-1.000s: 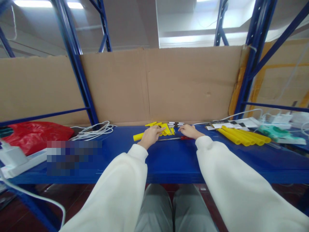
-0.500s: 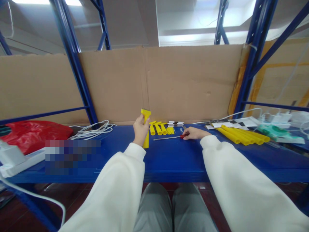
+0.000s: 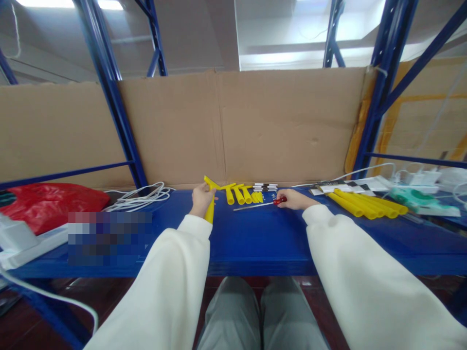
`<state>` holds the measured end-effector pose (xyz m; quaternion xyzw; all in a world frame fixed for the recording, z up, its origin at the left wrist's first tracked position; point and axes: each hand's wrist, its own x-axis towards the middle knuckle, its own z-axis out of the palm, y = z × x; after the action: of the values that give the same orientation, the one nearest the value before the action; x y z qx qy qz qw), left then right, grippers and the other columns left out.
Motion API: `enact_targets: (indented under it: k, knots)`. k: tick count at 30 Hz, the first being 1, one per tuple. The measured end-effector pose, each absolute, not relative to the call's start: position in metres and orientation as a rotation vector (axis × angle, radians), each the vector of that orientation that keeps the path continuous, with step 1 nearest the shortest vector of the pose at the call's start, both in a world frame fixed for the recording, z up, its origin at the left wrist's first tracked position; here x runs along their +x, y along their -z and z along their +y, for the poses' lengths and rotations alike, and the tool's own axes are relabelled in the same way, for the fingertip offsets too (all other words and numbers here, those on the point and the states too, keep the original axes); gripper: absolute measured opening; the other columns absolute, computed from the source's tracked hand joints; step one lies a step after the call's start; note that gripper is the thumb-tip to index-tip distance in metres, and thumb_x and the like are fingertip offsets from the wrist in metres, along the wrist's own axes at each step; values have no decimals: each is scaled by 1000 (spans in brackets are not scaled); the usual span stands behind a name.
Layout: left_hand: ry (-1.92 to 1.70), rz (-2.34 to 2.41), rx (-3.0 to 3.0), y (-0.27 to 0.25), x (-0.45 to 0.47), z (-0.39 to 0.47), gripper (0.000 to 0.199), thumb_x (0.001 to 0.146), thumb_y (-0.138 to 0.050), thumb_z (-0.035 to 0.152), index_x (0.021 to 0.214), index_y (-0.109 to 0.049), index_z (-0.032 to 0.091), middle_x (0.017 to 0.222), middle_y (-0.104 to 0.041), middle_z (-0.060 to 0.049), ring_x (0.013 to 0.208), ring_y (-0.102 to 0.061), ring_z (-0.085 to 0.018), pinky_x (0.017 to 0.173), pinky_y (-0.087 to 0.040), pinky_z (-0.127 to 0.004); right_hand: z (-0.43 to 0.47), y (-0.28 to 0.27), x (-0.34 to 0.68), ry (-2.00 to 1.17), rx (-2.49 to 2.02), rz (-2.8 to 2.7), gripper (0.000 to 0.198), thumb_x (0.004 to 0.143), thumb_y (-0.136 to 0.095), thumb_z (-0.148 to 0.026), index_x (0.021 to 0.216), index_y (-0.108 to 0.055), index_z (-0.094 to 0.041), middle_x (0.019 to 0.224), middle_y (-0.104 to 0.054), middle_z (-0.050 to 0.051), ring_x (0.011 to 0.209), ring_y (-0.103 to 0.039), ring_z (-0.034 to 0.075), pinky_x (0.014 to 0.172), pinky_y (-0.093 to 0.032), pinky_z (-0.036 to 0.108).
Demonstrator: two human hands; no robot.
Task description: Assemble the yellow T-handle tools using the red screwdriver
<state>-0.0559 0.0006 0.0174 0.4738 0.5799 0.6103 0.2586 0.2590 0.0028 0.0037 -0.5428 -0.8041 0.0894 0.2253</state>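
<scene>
Left hand (image 3: 202, 199) grips a yellow tool (image 3: 209, 213), right hand (image 3: 291, 200) pinches a screwdriver (image 3: 279, 201): apparently a picking-up step, next wanting steady holds.

The tubes (image 3: 366, 202) lie right of the screwdriver (image 3: 278, 201).

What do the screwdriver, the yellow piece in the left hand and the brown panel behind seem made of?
Screwdriver: shaft likely metal, thin with a silvery sheen; red handle probably plastic by its bright colour, finish unclear. Yellow piece: probably smooth plastic, given its even, saturated colour. Brown panel: matte cardboard, by its dull tan face and vertical crease.
</scene>
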Motion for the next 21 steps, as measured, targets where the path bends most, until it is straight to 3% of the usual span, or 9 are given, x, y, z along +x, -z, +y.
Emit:
enact_targets:
  k: [5,13,21]
  knots:
    - [-1674,1394,1245,-19,-51,-4,43,83,-63,7,126,-60,11,105,-73,-12,46,-63,-8,39,-44,-16,7,-1,259,-168,-1443,-2121,9,72,-66,-17,78,-60,-20,78,-69,1,73,-62,17,70,-46,26]
    - [-1530,1270,1361,-11,-46,2,37,76,-71,6,112,-66,6,70,-73,-5,49,-64,-12,46,-48,-18,4,-5,260,50,-1441,-2000,8,78,-63,-19,85,-59,-20,81,-70,3,75,-63,17,70,-45,26]
    - [-1302,1019,1549,2,-48,12,56,65,-85,23,116,-66,8,77,-76,-8,57,-69,-17,58,-54,-26,1,-7,257,60,-1403,-2018,9,78,-62,-16,85,-59,-20,85,-71,5,77,-64,18,71,-45,26]
